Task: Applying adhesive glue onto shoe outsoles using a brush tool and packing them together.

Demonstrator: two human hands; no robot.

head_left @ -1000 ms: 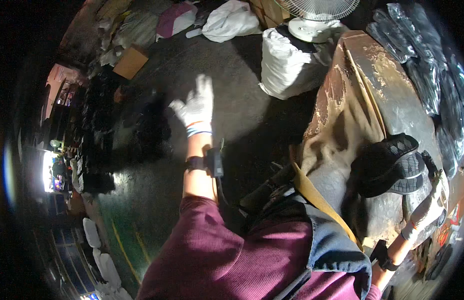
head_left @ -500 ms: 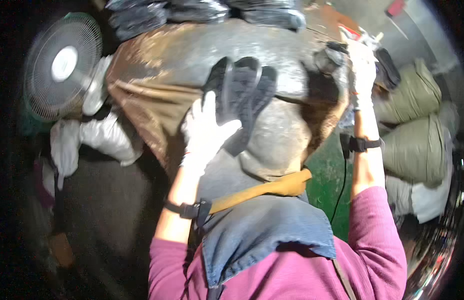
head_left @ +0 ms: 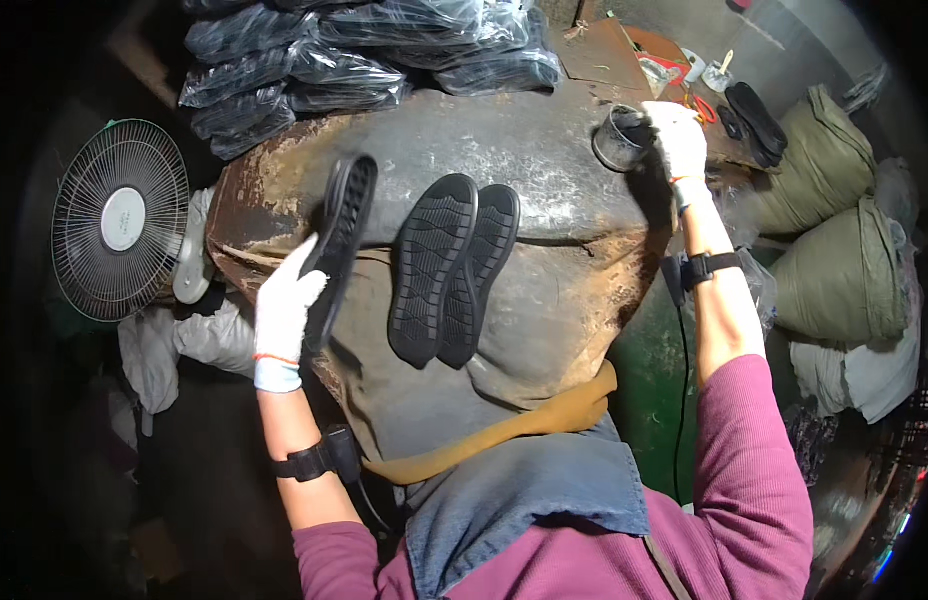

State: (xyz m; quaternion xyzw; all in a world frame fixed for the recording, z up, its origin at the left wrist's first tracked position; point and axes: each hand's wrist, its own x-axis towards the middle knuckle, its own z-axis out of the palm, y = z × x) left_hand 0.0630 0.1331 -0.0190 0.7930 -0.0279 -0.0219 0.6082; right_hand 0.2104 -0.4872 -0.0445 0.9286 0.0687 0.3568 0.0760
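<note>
Fingers (head_left: 302,256) of the left hand (head_left: 282,318) grip a black sole (head_left: 346,215) at its left side, thumb pressed on the near face, the others mostly hidden behind it. That sole is tilted up on edge, its ribbed, pitted face turned rightward. Just to its right, and apart from it, two soles (head_left: 430,268) lie overlapping, patterned faces up, partly on the counter (head_left: 529,150) and partly on the cloth (head_left: 544,300) draped toward the body.

The right hand (head_left: 681,145) is at the cup (head_left: 614,145), fingers bent beside the rim. Something dark shows at the cup's mouth; whether the fingers close on it, on the rim or on nothing, I cannot tell.

I judge the step in hand to be handling one sole while the other hand attends to the cup. Moving on from here calls for a firm left pinch that keeps the sole clear of its neighbours, and a steady right wrist so the cup does not tip.

As for pose, the left forearm rises from the lower edge, leaning slightly outward. The right arm reaches farther ahead, its hand turned inward to the cup.
</note>
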